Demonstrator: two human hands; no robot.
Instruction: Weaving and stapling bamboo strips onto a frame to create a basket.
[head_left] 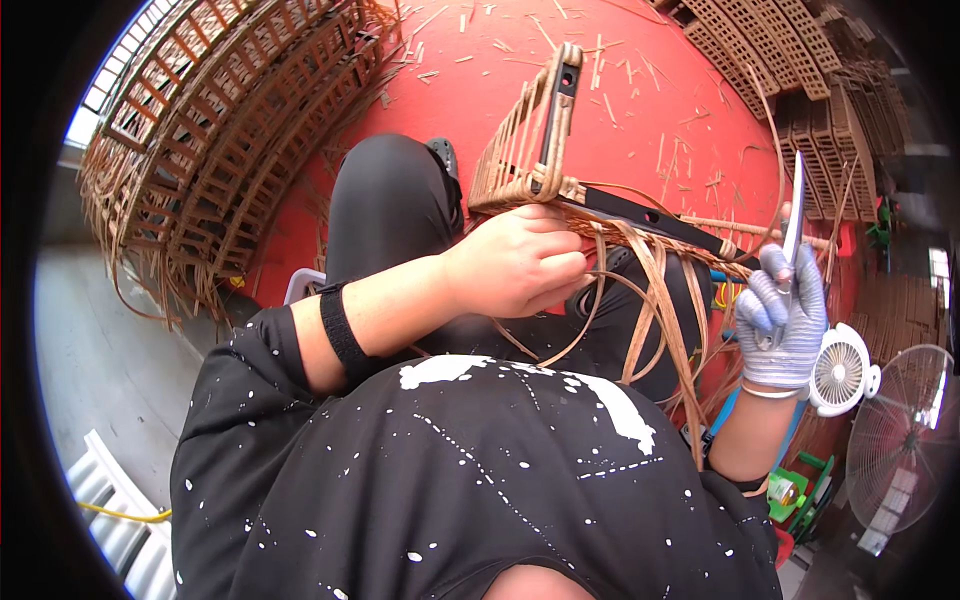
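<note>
A half-woven wicker piece (500,170) with black metal frame bars (650,215) stands over my knees, its corner toward me. My bare left hand (530,260) is closed just below that corner, against the weave. A thin wicker strand (598,300) comes out from its curled fingers, whose tips are hidden. At the right end of the piece, my right hand (785,325) in a striped grey glove is closed around a pointed silver blade (796,195), tip up; its handle is mostly hidden. Long loose strands (670,310) hang from the weave between my hands.
Stacked wicker panels (210,150) rise at the left, and more stacks (820,150) stand at the far right. Strand scraps lie on the red floor (480,90). A small white fan (840,370) and a larger caged fan (905,440) are at my right; a white slatted stool (110,510) is lower left.
</note>
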